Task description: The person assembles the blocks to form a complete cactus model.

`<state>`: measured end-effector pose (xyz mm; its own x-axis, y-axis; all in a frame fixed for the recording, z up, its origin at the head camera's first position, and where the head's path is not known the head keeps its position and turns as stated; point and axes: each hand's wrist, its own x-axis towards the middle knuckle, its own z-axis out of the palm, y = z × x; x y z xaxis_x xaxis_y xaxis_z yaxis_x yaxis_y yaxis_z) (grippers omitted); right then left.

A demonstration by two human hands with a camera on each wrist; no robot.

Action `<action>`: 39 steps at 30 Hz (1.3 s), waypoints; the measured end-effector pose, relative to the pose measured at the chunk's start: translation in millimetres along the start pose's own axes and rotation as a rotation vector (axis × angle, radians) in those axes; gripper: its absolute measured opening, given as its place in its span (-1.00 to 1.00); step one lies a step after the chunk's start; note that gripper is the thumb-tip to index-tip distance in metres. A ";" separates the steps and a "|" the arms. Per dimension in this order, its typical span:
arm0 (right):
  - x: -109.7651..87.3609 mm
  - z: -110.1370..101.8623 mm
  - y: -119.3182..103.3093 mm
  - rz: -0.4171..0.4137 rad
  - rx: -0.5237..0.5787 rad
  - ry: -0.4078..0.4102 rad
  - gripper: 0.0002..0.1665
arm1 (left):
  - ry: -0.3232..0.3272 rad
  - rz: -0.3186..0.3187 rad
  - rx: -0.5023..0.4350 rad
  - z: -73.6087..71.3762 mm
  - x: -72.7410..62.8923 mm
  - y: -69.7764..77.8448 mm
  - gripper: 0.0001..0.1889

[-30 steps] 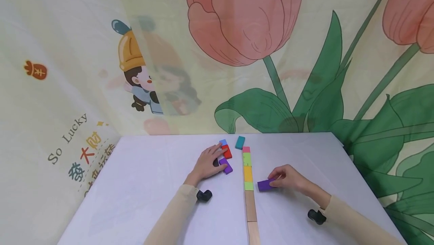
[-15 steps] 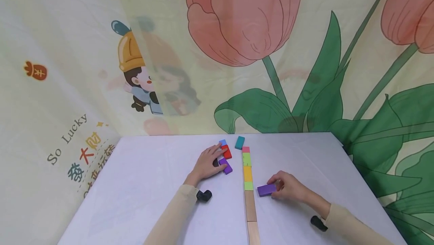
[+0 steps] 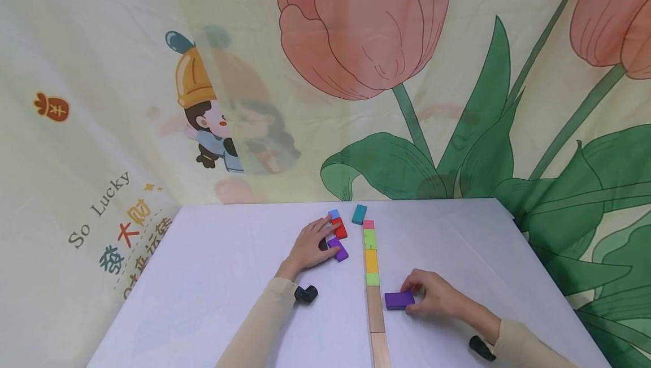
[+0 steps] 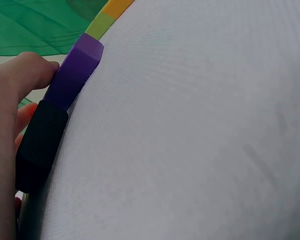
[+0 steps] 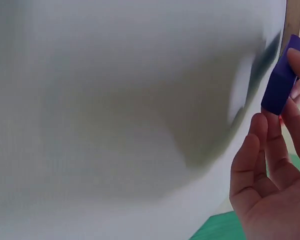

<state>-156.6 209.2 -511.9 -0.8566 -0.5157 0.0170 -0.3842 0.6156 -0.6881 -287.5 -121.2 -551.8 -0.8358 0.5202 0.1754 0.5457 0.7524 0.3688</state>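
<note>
Purple block [image 3: 399,301], pinched between thumb and fingers of the right hand [image 3: 434,295], just right of a single-file row of blocks [image 3: 373,279] on the table [image 3: 229,300]. In that row: one pink block [image 3: 368,224], two green blocks [image 3: 369,239], one yellow block [image 3: 372,260], two wooden blocks [image 3: 376,308]. Just off the far end, one teal block [image 3: 359,214]. Under or beside the left hand [image 3: 307,246]: second purple block [image 3: 338,248], one red block [image 3: 340,229], one blue block [image 3: 333,213], one black block [image 4: 42,140]; left fingers relaxed and outstretched over these, thumb touching the second purple block. Held block plain, oblong, flat-sided, deep violet, right end partly covered by the fingers. Black block mostly hidden in the head view; nearer wooden block cut off by the lower edge. Held block's underside unclear: cannot tell touching from raised.
</note>
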 end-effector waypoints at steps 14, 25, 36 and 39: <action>-1.5 12.6 -3.7 0.004 0.013 -0.034 -0.65 | -0.001 -0.005 0.002 1.3 -0.1 -0.9 -0.29; 6.7 16.7 -11.2 0.065 -0.039 0.010 -0.63 | 0.000 -0.006 0.004 0.1 -0.5 -0.1 -0.29; 15.8 35.4 -26.2 0.033 -0.056 -0.040 -0.40 | 0.008 0.010 -0.007 0.1 -0.7 -0.2 -0.29; 15.3 37.5 -25.7 0.013 -0.078 -0.027 -0.39 | 0.011 0.010 -0.011 0.2 -0.3 -0.3 -0.30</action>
<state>-146.9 163.2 -521.2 -0.8525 -0.5225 -0.0125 -0.3994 0.6666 -0.6294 -287.3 -121.5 -552.1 -0.8309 0.5235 0.1888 0.5536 0.7427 0.3769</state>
